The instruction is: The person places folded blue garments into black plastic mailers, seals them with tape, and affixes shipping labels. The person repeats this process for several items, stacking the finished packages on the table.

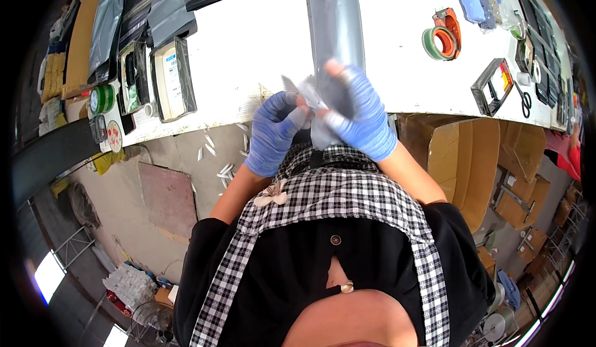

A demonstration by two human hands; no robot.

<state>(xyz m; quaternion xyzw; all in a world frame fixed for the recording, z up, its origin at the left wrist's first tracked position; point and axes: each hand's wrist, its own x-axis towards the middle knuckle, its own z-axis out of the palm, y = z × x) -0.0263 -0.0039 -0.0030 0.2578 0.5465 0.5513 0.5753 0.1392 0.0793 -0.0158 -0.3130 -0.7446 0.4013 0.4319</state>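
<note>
Both hands wear blue striped gloves with bare fingertips and meet above the table's near edge. My left hand (276, 129) is closed, its thumb and fingers pinching a small crumpled white strip (312, 95), blurred by motion. At the strip's other side is my right hand (362, 112), its thumb low and another finger raised; motion blur hides whether it grips. A long grey plastic bag (337, 24) lies flat under the hands, running away across the table. Its near end (323, 137) hangs over the edge against my checked apron.
On the white table (248, 42), black-framed boxes (174, 78) and stacked grey bags (171, 14) stand left. An orange tape dispenser (448, 34), a framed box (492, 87) and scissors (526, 103) lie right. Below are cardboard boxes (478, 167) and white scraps (225, 172) on the floor.
</note>
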